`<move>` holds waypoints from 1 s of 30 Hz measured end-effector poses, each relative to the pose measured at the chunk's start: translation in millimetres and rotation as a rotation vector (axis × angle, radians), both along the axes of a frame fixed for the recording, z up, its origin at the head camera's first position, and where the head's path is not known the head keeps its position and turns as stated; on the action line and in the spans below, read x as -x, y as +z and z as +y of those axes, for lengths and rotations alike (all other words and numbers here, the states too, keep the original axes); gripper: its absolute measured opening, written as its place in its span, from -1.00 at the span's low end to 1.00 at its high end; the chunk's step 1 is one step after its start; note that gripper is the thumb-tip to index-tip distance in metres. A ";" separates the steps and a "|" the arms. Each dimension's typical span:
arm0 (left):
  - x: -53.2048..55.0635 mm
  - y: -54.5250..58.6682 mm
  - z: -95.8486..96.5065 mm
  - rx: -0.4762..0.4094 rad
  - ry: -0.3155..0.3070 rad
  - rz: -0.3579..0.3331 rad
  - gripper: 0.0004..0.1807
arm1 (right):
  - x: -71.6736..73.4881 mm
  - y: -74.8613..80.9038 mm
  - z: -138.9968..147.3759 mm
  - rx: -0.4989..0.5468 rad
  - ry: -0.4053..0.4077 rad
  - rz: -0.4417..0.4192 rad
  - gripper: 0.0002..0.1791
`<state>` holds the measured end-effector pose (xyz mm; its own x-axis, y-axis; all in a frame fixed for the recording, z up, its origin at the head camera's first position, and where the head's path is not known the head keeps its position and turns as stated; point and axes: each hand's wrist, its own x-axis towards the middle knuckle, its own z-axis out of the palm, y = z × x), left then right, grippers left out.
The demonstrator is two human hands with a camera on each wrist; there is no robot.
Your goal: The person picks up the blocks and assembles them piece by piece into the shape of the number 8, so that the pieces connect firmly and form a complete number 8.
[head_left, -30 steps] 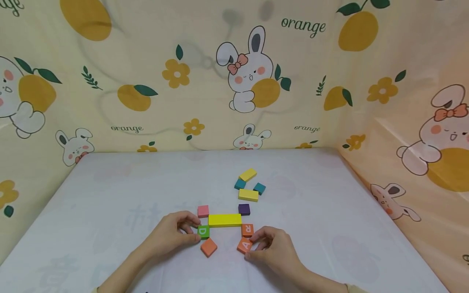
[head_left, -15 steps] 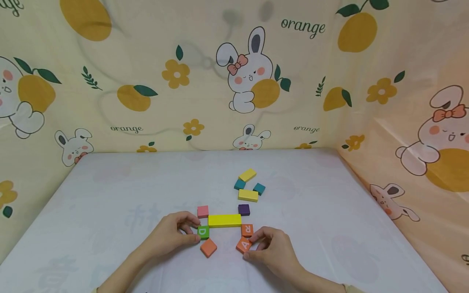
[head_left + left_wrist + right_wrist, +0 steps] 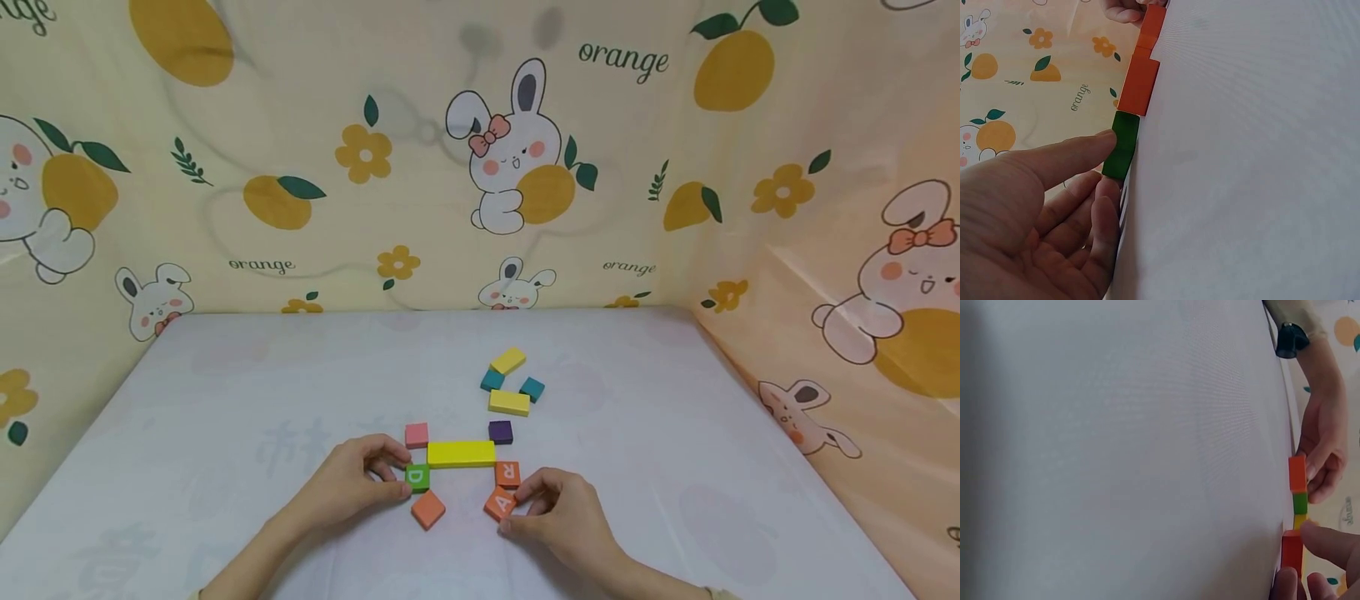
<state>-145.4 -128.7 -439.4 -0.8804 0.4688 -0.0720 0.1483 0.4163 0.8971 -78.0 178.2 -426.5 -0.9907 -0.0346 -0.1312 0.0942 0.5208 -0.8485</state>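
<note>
In the head view my left hand (image 3: 351,483) holds the green letter block D (image 3: 417,478) between thumb and fingers. The left wrist view shows that thumb on the face of the green block (image 3: 1121,144). My right hand (image 3: 566,512) pinches the orange letter block A (image 3: 500,504), turned at an angle, just below the orange letter block R (image 3: 507,474). A long yellow block (image 3: 461,454) lies between and above the green and R blocks. Below the green block sits a tilted plain orange block (image 3: 428,509). All lie flat on the table.
A pink block (image 3: 416,435) and a purple block (image 3: 500,432) lie at the yellow block's upper corners. Farther back are two smaller yellow blocks (image 3: 509,403) and two teal blocks (image 3: 532,389). A patterned curtain (image 3: 315,125) borders the white table (image 3: 300,358).
The right hand has nudged the A block slightly left relative to the R block. The left hand and the other blocks keep their places; the head view shifts a little.
</note>
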 end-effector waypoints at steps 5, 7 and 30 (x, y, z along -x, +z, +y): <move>-0.3 0.8 -0.1 0.001 0.000 0.000 -0.61 | -0.4 2.1 1.8 0.031 0.000 -0.023 -0.61; -0.5 1.0 -0.1 -0.001 0.001 0.000 -0.61 | 0.0 3.2 2.4 0.048 -0.003 -0.033 -0.64; 1.7 2.4 2.6 0.002 -0.019 -0.032 -0.59 | 110.0 17.5 52.5 0.048 0.139 0.180 -0.57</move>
<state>-147.0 -126.1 -437.0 -0.8685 0.4854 -0.1007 0.1277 0.4153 0.9007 -188.0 230.7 -409.1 -0.9833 -0.1743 0.0526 -0.1310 0.4768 -0.8692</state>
